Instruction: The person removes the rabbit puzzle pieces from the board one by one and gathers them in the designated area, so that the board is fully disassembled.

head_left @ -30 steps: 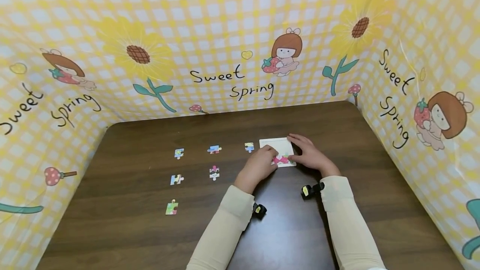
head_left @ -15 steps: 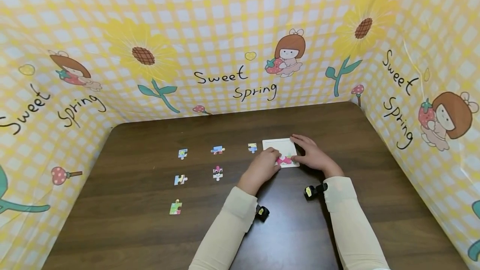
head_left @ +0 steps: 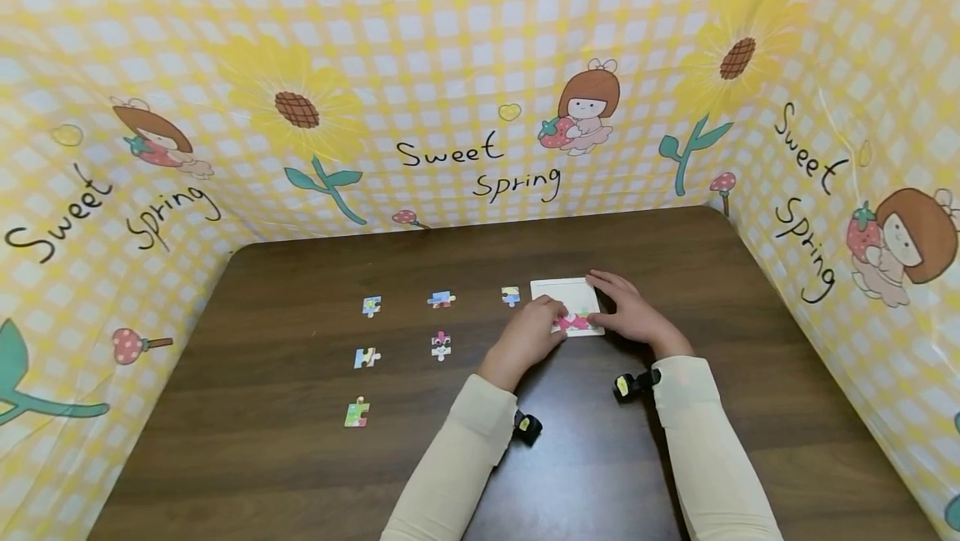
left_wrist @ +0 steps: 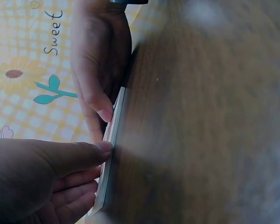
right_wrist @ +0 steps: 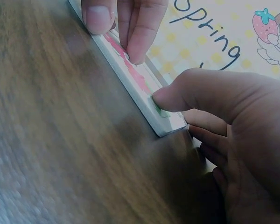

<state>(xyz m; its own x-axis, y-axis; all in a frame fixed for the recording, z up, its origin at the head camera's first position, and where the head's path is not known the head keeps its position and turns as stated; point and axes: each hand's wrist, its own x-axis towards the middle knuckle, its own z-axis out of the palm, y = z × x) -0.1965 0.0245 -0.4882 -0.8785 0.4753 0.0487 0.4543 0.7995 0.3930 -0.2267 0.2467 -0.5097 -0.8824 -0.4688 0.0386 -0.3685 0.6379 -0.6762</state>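
Note:
A white puzzle frame (head_left: 561, 291) lies on the table, with pink and green puzzle pieces (head_left: 576, 323) along its near side. My left hand (head_left: 527, 331) is at the near left part of the frame. Its thumb is at the near rim, and curled fingertips pinch down on a pink puzzle piece (right_wrist: 133, 70). At the right side, my right hand (head_left: 633, 316) holds the frame, fingers along the outer edge and thumb (right_wrist: 165, 97) on the green end of the pieces. My left fingers hide the frame's near left corner in the head view.
Several loose puzzle pieces lie left of the frame: a blue and yellow one (head_left: 511, 297) nearest it, one with a face (head_left: 441, 346), and a green one (head_left: 357, 413) at front left. A yellow checked cloth (head_left: 450, 107) walls the brown table (head_left: 285, 474) on three sides.
The head view has shifted slightly, so everything appears farther right. My left fingers have moved a little on the pieces, and more pink and white shows between the hands. My right hand keeps its place.

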